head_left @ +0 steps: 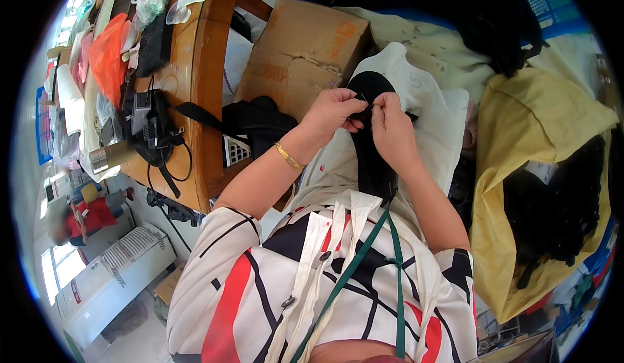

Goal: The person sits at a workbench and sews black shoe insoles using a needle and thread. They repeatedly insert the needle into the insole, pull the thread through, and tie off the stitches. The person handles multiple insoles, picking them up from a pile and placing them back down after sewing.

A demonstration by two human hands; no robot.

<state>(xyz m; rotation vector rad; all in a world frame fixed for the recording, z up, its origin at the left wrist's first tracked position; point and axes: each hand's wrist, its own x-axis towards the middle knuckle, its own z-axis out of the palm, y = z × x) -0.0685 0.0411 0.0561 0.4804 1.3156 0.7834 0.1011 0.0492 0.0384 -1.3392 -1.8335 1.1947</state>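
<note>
Over my lap lies a black fabric piece [374, 85], rounded at the far end, with a long dark strip [375, 171] running back toward my waist. Above its middle, my left hand [333, 113] has thumb and forefinger pinched together; a gold bangle circles that wrist. Close beside it, my right hand [394, 129] is also closed in a pinch, its fingertips almost meeting the left ones. Whatever sits between the fingertips is too small to make out. Whitish cloth [429, 122] spreads beneath the black piece and across my lap.
A worn cardboard box [302, 51] stands ahead on the left, beside a wooden table [205, 96] bearing a black bag [155, 132] and an orange plastic bag [107, 57]. At right, a yellow cloth sack [497, 233] holds dark pieces. A person in red [97, 220] is farther off, left.
</note>
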